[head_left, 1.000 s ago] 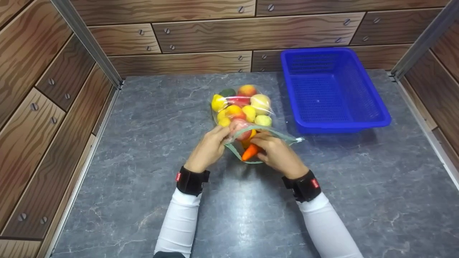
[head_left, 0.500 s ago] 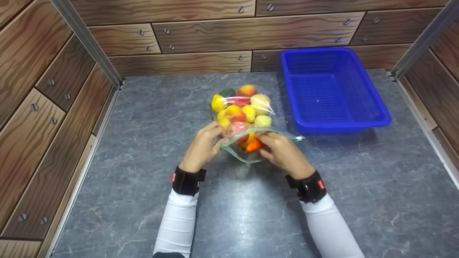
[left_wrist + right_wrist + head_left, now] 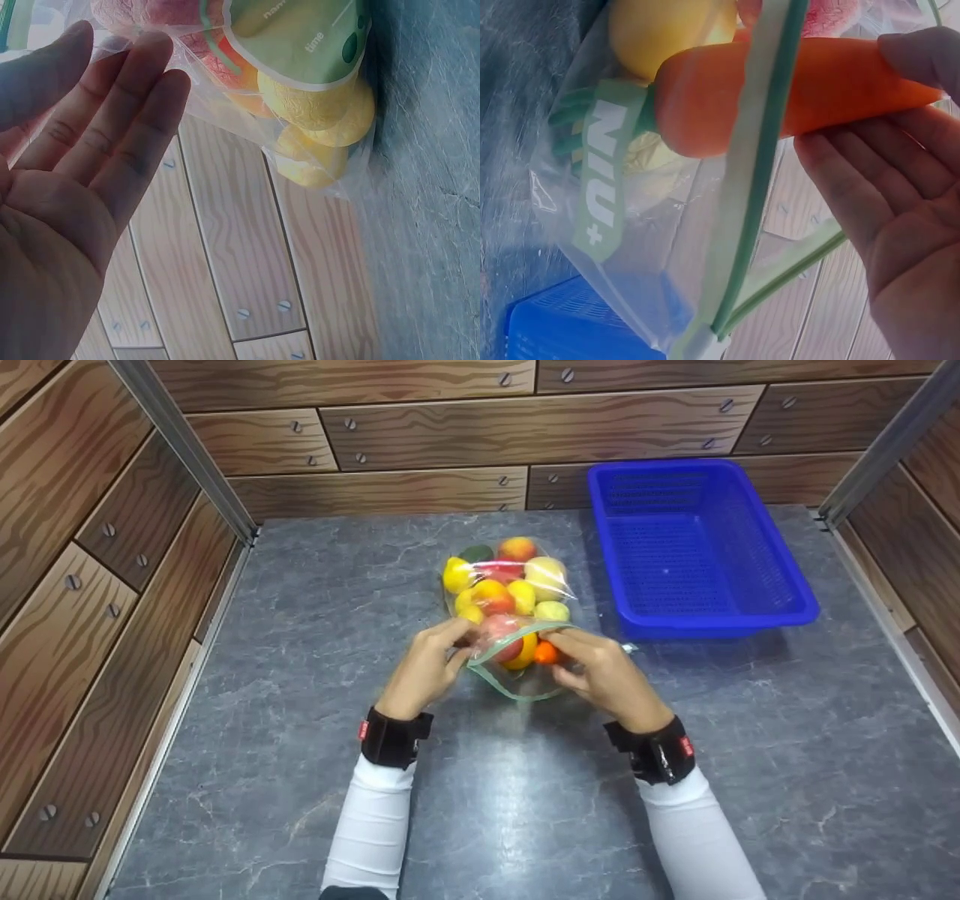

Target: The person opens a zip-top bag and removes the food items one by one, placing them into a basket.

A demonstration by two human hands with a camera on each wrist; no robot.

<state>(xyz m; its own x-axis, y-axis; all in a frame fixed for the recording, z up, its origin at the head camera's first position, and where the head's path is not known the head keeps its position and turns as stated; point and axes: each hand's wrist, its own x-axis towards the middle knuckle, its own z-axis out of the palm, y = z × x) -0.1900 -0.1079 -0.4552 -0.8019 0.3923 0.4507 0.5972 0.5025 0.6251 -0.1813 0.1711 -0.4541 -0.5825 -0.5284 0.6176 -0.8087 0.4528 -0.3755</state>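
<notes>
A clear plastic zip bag (image 3: 510,607) is laid on the grey, marble-patterned table (image 3: 300,660), its mouth turned toward the person. The film is thin, glossy and wrinkled; the mouth is edged with a pale green zip strip (image 3: 761,165), and green printed lettering is seen on the wall of the bag in the right wrist view. The bag is filled with rounded, matte toy fruits (image 3: 499,585) in yellow, red, peach and green, some with a dimpled skin.

The left hand (image 3: 424,671) is placed at the left side of the bag mouth. Its fingers (image 3: 124,112) are shown nearly straight and close together in the left wrist view, with the tips against the film; whether the film is pinched by the thumb cannot be told.

The right hand (image 3: 607,675) is placed at the right side of the mouth. A smooth, tapered orange carrot (image 3: 795,90) with a green stem end is held between the thumb above and the fingers below. The carrot lies across the zip strip, its blunt end inside the bag.

A blue plastic basket (image 3: 697,547), rectangular with perforated walls and floor, stands on the table just beside the bag, to its right. The table is enclosed by panels printed with wood grain and screw heads. White sleeves and black wrist straps are worn on both arms.
</notes>
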